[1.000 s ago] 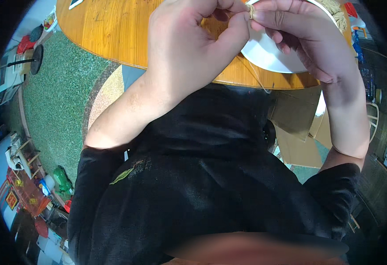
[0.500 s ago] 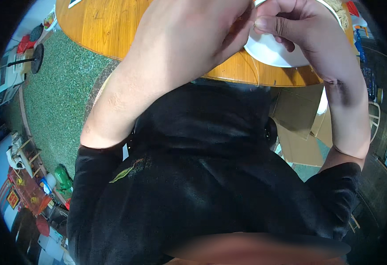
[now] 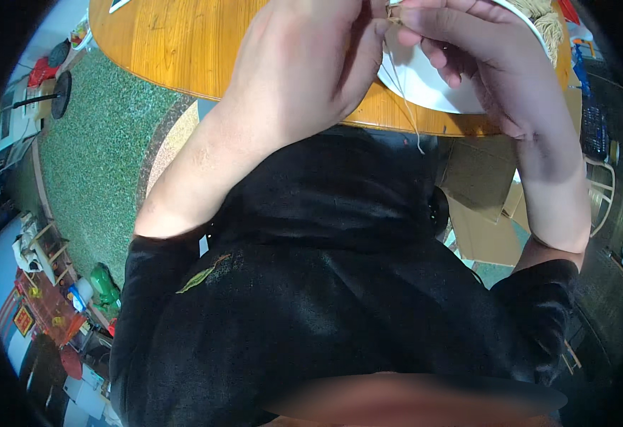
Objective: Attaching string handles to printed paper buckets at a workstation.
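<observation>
At the top edge, my left hand (image 3: 311, 64) and my right hand (image 3: 478, 43) meet fingertip to fingertip, both closed in a pinch. A thin tan string (image 3: 405, 103) runs between them, and its loose end hangs past the table edge. My left hand's back hides most of its fingers. Under my right hand lies a white round dish (image 3: 439, 96), partly covered by the fingers. Beyond that wrist, a bundle of beige strings (image 3: 552, 35) sits beside the dish rim. Whatever else the fingertips hold is too small to make out.
The round wooden table (image 3: 162, 43) spans the top. A cardboard box (image 3: 478, 213) stands on the floor below its right side. A green leaf (image 3: 196, 280) clings to my black clothing (image 3: 311, 299). A chair (image 3: 603, 196) is at the right, and a green bottle-like object (image 3: 103, 285) at the left.
Both hands have shifted slightly left, and my left hand has turned. More string now shows between the fingertips, its loose end hanging lower over the table edge.
</observation>
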